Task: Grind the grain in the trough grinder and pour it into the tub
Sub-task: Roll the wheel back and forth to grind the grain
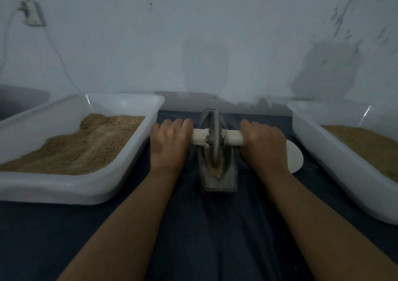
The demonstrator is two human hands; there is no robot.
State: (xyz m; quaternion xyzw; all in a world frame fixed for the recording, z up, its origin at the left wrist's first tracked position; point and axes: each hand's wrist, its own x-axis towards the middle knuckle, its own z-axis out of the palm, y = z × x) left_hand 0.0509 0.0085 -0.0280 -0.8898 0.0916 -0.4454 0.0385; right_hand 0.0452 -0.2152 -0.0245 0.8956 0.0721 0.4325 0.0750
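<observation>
My left hand (170, 139) and right hand (261, 140) each wrap around an end of the white handle (233, 139), whose grey wheel (215, 138) stands upright in the trough (217, 179) on the dark cloth (206, 227) between two white tubs. Reddish-brown grain (216, 168) lies in the trough groove under the wheel, toward my end. Left tub (53, 191) holds a heap of tan grain, right tub (344, 186) holds a tan layer too, and a white disc (295, 158) lies just beside my right hand, partly hidden.
</observation>
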